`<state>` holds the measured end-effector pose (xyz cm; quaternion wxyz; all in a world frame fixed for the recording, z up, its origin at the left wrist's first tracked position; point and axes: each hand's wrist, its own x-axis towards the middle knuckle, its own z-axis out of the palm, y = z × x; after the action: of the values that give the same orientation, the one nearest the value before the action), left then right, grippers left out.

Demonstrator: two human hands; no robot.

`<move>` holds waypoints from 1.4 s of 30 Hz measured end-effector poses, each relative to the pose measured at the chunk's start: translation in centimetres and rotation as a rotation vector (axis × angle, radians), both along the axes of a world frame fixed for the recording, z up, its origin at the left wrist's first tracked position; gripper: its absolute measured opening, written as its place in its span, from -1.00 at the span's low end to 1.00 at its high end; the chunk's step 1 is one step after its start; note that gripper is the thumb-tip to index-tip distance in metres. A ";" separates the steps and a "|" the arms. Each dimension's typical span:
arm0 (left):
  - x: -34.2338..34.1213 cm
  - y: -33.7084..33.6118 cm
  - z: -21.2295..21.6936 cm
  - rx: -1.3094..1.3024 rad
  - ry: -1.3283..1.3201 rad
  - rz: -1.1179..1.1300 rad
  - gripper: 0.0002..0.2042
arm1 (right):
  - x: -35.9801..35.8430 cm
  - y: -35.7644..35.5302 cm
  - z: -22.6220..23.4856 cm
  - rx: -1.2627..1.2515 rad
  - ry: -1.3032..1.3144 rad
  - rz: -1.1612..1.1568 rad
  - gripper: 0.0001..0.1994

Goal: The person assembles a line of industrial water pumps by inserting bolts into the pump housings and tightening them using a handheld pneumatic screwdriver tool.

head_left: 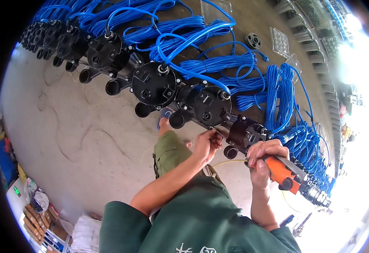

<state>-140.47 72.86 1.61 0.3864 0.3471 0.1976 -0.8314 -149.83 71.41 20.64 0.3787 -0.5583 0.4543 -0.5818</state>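
Green shirt (188, 211) is closest, right hand (265, 159) grips an orange tool (279, 172). Left hand (207, 146) curls near a black canister (209, 106), can't tell if it's holding anything.

The one view looks out from the person's head, tipped steeply down over the green shirt (184, 219), which fills much of the bottom edge. It sits close: the left hand (207, 146) and right hand (263, 160) show near, right of centre, while the row of black units (154, 86) curves off toward the far upper left. The fisheye lens takes in a broad sweep of pale floor (66, 122), bending edges toward its dark rim.
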 end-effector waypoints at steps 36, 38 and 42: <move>-16.6 -21.9 4.2 -2.683 0.561 -1.953 -0.80 | -6.0 5.0 9.3 -0.279 0.097 -1.165 -0.77; -16.9 -22.3 4.6 -2.763 0.590 -1.872 -0.87 | -5.9 4.2 9.0 -0.255 0.097 -1.088 -0.76; -15.6 -22.8 4.5 -2.846 0.530 -1.985 -0.89 | -6.4 2.7 8.1 -0.200 0.108 -0.928 -0.76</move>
<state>-156.07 50.07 6.11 0.2857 0.3852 0.8345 0.2714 -156.22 74.14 28.73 -0.0006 -0.3596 0.6164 -0.7005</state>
